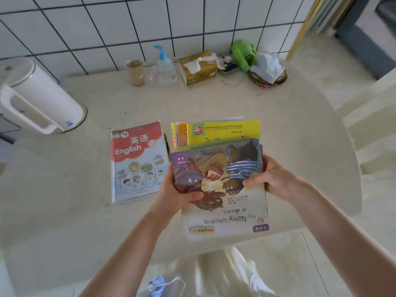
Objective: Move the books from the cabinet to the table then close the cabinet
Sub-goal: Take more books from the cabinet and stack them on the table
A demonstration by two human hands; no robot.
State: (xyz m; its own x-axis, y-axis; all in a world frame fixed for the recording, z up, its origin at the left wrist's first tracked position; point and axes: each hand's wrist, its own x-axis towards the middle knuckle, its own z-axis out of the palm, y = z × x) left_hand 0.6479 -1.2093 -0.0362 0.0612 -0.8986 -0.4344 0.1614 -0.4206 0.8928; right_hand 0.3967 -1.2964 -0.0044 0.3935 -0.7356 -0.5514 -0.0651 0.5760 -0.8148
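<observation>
Picture book (222, 189) gripped btwn left hand (180, 189) & right hand (272, 179), above table (85, 189).

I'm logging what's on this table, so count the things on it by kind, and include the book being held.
Books I can tell apart: 3, the English textbook, the yellow book topping a stack, and the picture book held by left hand and right hand.
Kettle: 1
Cup: 1
Pump bottle: 1
Tissue pack: 1
Total: 7

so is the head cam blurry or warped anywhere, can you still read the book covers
Head view: wide-angle bend curves the wall tiles and table edge; soft blur at the lower edge; light flat, no harsh glare. English book title reads clearly; the picture book, gripped by left hand and right hand, reads upside down.
</observation>
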